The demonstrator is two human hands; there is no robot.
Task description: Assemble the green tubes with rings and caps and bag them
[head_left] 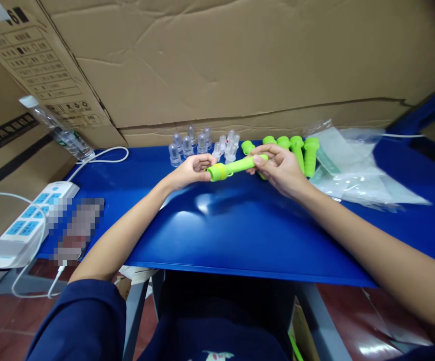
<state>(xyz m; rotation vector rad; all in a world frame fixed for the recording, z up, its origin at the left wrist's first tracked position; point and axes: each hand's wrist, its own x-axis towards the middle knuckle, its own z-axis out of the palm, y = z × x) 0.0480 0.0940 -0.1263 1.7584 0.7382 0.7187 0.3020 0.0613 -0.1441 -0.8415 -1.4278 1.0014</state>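
Note:
A lime-green plastic tube [240, 165], shaped like a flashlight body, is held nearly level above the table, its left end slightly lower. That left end has a screw thread and a yellow ring [222, 171]. My left hand [193, 170] is closed at the threaded end, thumb and curled fingers against it. My right hand [279, 168] pinches the other end between thumb and fingers. Behind my right hand lie several similar green tubes [310, 156] with wider heads, partly hidden. Several clear plastic caps [187, 146] stand behind my left hand, beside smaller clear pieces [231, 150] with white bases.
Clear plastic bags [356, 170] lie at the right on the blue table [217, 235]. Cardboard [240, 65] walls the back. At left are a water bottle [57, 128], a power strip [33, 220], a white cable [106, 153] and a blurred phone [78, 228].

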